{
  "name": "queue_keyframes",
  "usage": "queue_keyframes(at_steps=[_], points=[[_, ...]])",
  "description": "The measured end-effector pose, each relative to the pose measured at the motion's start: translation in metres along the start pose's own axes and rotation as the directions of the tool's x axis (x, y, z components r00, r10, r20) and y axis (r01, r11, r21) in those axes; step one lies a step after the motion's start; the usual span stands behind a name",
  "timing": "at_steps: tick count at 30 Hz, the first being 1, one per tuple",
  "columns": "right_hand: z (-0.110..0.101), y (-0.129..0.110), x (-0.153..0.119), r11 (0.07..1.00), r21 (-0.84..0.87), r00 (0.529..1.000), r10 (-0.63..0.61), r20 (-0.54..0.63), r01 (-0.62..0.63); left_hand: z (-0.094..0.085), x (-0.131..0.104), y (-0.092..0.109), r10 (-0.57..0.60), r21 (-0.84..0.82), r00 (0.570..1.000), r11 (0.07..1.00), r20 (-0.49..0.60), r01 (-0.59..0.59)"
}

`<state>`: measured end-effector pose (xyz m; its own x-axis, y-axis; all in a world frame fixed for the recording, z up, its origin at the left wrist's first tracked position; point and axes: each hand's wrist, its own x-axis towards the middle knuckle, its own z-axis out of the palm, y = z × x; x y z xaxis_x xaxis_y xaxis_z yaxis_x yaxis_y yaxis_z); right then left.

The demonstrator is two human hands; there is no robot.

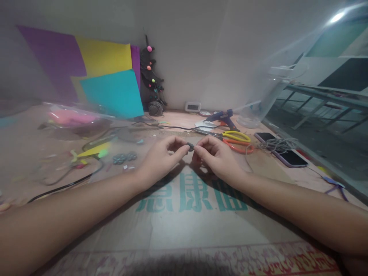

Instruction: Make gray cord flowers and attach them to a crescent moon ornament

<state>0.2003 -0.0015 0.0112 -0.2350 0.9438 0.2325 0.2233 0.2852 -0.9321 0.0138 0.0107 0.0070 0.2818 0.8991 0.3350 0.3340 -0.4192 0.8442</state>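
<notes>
Between my two hands is a small dark grey piece [190, 146], too small to name more exactly. The thumb and fingers of my left hand [165, 155] pinch it from the left. My right hand [215, 157] closes on it from the right, fingertips pressed together and partly hiding it. Both hands hover just over a printed board [169, 226] with green characters. To the left of my left hand lie several similar grey-green pieces [124, 157], with small white bits [128, 167] beside them.
Scissors [237, 140] with yellow and orange handles and a blue glue gun [221, 118] lie beyond my right hand. Farther right are phones [290, 158] and a tangled cable [277, 145]. Coloured sheets [115, 94], a decorated dark tree [152, 78] and a small white clock [193, 106] stand behind.
</notes>
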Motion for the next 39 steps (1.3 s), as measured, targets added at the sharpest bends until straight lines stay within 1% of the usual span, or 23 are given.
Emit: queue_keyframes(at_steps=[9,13,16,19,22,25,32,35,39], points=[[0.0001,-0.0001,-0.001,0.999,-0.038,1.0,-0.01,0.012,0.011,-0.0006,0.0005,0.0006,-0.019,-0.021,1.0,1.0,-0.014,0.019],[0.0002,0.0005,-0.0004,0.998,-0.052,0.999,0.021,0.049,-0.018,-0.0004,0.0001,0.0007,-0.02,-0.043,1.0,0.999,-0.013,0.02],[0.0,0.0023,0.0013,0.997,-0.07,0.996,0.041,0.085,-0.035,-0.0002,-0.0009,0.0,-0.009,-0.028,1.0,1.0,-0.007,0.009],[-0.0017,0.0046,0.0032,0.998,-0.055,0.996,-0.006,0.085,0.01,-0.0006,-0.0013,-0.0005,0.006,-0.02,1.0,1.0,-0.006,-0.006],[-0.0045,0.0052,0.0037,0.995,-0.006,0.995,-0.096,0.025,0.096,-0.0011,-0.0011,0.0005,0.014,-0.009,1.0,1.0,0.001,-0.014],[-0.0055,0.0033,0.0029,0.992,-0.036,0.992,-0.125,-0.029,0.124,-0.001,-0.0009,0.0022,0.033,0.056,0.999,0.998,-0.002,-0.033],[-0.0009,-0.0015,0.0009,0.988,-0.105,0.994,-0.112,0.02,0.113,0.0003,-0.0014,0.0024,0.087,0.151,0.996,0.985,0.022,-0.089],[-0.0007,-0.0004,0.0011,0.993,-0.079,0.996,-0.081,0.028,0.083,0.0002,-0.002,0.0021,0.101,0.159,0.994,0.982,0.029,-0.104],[-0.0009,0.0024,0.0014,0.998,-0.03,0.998,-0.057,0.037,0.059,-0.0003,-0.0026,0.0008,0.111,0.13,0.993,0.985,0.032,-0.114]])
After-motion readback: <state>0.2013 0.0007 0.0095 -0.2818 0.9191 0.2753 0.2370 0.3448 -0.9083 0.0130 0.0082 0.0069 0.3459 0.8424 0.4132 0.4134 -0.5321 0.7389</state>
